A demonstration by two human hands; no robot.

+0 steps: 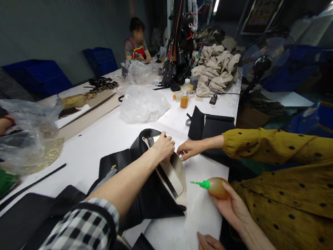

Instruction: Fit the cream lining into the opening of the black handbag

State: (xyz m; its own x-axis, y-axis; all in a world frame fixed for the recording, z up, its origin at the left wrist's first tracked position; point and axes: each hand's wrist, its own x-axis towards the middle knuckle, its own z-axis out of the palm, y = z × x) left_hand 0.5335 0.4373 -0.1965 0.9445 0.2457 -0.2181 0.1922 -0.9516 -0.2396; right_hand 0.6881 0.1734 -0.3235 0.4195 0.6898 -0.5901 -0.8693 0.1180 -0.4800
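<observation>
A black bag (152, 197) with a cream lining (179, 171) lies on its side on the white table, its opening facing right. My left hand (163, 147) reaches over it, fingers curled on the lining at the opening. My right hand (231, 205) is closed around a squeeze bottle (218, 187) of amber liquid. Its green nozzle (201, 184) points left, toward the opening and apart from it. A co-worker's hand (190, 149) in a mustard dotted sleeve is beside the opening. Another hand (211, 248), apparently the co-worker's, shows at the bottom edge.
Black pieces (218, 124) lie at the right edge of the table (97, 135). Behind the bag are a clear plastic bag (143, 103), a bottle of amber liquid (184, 97) and heaped beige cloth (215, 67). A fan (262, 64) stands at right. Another person (137, 45) sits at the far end.
</observation>
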